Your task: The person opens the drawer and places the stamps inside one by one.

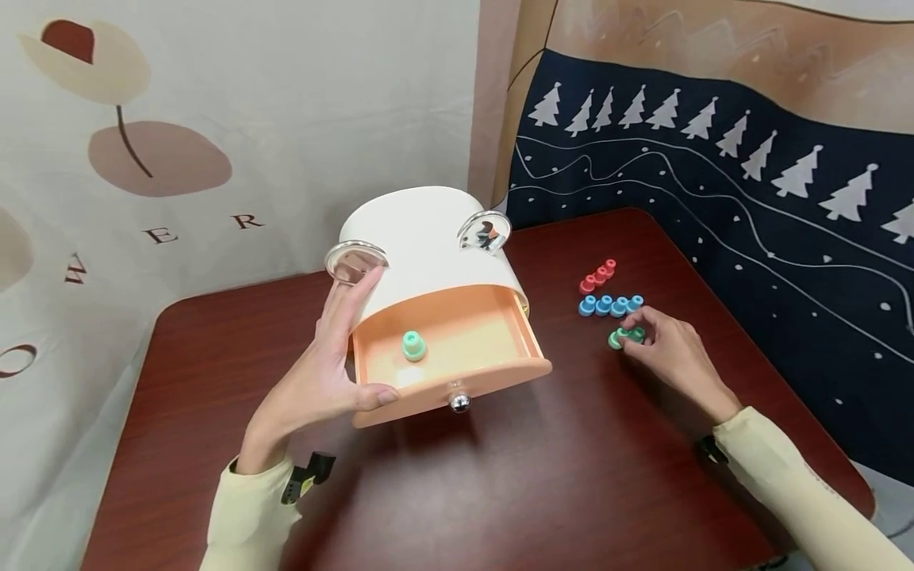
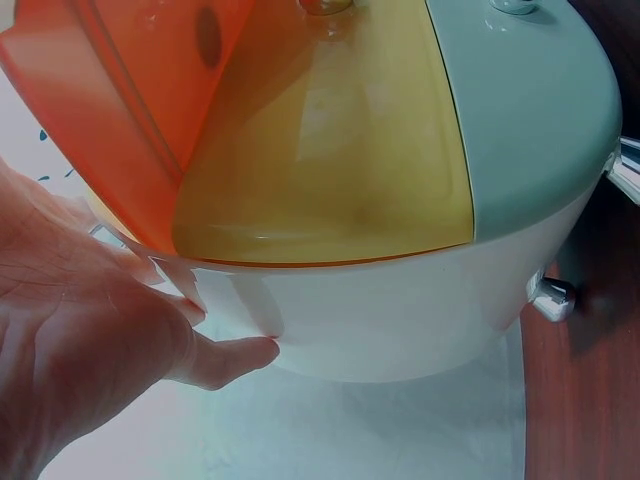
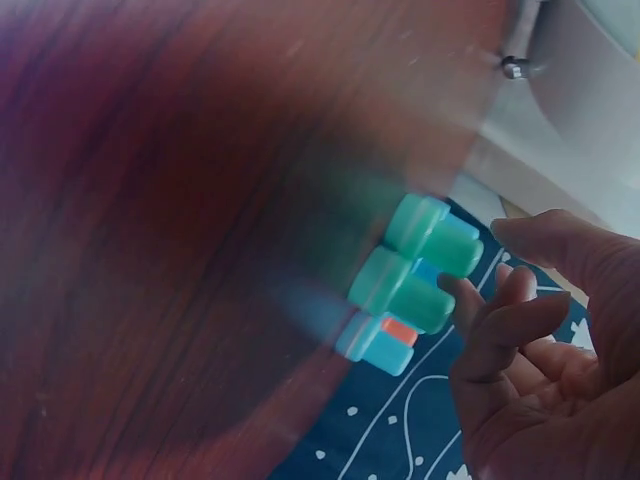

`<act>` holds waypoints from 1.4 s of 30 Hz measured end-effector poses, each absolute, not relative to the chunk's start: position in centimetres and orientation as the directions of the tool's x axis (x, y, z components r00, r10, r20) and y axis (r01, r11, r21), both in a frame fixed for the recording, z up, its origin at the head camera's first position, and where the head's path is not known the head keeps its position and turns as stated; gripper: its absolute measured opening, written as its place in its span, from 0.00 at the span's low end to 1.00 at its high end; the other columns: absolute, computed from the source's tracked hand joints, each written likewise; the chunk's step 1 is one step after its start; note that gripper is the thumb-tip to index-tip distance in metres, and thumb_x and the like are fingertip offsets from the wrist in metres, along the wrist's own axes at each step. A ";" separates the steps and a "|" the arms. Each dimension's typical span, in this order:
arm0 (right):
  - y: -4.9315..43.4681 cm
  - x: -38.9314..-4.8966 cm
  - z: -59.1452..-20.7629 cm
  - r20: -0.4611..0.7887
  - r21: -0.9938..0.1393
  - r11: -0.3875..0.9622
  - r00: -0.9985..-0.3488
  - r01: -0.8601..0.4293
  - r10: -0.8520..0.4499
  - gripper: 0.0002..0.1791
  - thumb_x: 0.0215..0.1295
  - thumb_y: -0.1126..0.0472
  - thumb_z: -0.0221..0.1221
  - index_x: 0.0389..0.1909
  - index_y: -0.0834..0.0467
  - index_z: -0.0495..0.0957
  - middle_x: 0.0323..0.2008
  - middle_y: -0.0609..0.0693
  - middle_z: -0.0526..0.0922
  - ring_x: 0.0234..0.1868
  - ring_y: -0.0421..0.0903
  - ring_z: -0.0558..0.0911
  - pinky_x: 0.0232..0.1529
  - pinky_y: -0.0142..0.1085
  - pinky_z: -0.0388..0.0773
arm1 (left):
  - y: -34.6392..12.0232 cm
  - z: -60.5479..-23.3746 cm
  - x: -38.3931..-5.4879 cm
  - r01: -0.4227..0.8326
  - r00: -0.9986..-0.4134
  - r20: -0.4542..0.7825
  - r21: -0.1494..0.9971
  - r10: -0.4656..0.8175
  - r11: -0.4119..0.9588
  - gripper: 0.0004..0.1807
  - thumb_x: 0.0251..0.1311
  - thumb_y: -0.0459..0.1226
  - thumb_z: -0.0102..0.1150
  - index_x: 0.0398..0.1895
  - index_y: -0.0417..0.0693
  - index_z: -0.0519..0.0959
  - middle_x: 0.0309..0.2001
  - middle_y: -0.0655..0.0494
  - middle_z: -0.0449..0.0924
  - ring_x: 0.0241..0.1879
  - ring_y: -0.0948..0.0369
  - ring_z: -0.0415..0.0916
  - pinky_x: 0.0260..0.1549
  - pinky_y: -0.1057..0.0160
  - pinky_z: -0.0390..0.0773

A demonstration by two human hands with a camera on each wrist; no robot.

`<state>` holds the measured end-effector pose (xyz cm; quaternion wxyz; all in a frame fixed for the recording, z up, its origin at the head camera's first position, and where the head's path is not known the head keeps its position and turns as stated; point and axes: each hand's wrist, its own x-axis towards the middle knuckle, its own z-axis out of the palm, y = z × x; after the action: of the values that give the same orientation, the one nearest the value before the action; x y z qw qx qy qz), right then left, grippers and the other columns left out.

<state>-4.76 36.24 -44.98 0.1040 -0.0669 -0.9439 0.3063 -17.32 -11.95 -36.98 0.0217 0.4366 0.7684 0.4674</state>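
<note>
A white housing (image 1: 421,238) stands on the table with its pale orange drawer (image 1: 464,337) pulled out. My left hand (image 1: 324,357) spans its left side, fingers against the white wall and thumb over the drawer's front panel. In the left wrist view its fingers (image 2: 235,360) lie fairly straight against the housing. Inside the drawer stands one small green stepped peg (image 1: 413,346). At the right my right hand (image 1: 667,345) reaches to a short row of green pegs (image 3: 432,235). Its thumb and fingertips are apart, right at the pegs.
Behind the green row are a row of blue pegs (image 1: 604,306) and a row of red pegs (image 1: 598,276). A silver knob (image 1: 460,402) sticks out from the drawer front. Two silver rings (image 1: 485,231) rise from the housing. A tree-patterned cloth (image 1: 714,182) borders the table's right side.
</note>
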 end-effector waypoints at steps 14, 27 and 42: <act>36.0 -4.1 -45.5 0.227 -0.530 0.848 -0.966 -0.015 0.125 0.08 0.67 0.62 0.76 0.42 0.55 0.87 0.22 0.42 0.81 0.23 0.39 0.73 0.22 0.36 0.68 | -11.7 -36.2 -16.6 0.657 -0.633 0.349 0.715 0.691 0.240 0.70 0.52 0.84 0.59 0.91 0.65 0.46 0.86 0.62 0.48 0.86 0.55 0.24 0.76 0.29 0.33; 29.8 -3.2 -37.9 0.351 -0.698 0.706 -0.917 -0.122 0.188 0.11 0.63 0.63 0.79 0.42 0.48 0.89 0.23 0.48 0.76 0.27 0.41 0.71 0.26 0.34 0.64 | -11.9 -36.0 -16.7 0.698 -0.607 0.393 0.680 0.691 0.226 0.70 0.54 0.83 0.58 0.91 0.57 0.47 0.86 0.56 0.49 0.86 0.53 0.26 0.76 0.29 0.31; 22.7 -6.2 -33.2 0.468 -0.718 0.574 -0.884 -0.394 -0.021 0.18 0.59 0.70 0.80 0.46 0.49 0.90 0.23 0.45 0.76 0.24 0.42 0.71 0.22 0.34 0.64 | -11.8 -35.8 -16.6 0.702 -0.605 0.395 0.675 0.691 0.229 0.70 0.54 0.84 0.56 0.91 0.57 0.47 0.87 0.58 0.49 0.86 0.54 0.25 0.75 0.26 0.32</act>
<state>-6.18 22.74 -33.17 0.2091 0.1204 -0.8621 0.4456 -16.61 -11.85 -35.85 -0.0061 0.4443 0.7837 0.4340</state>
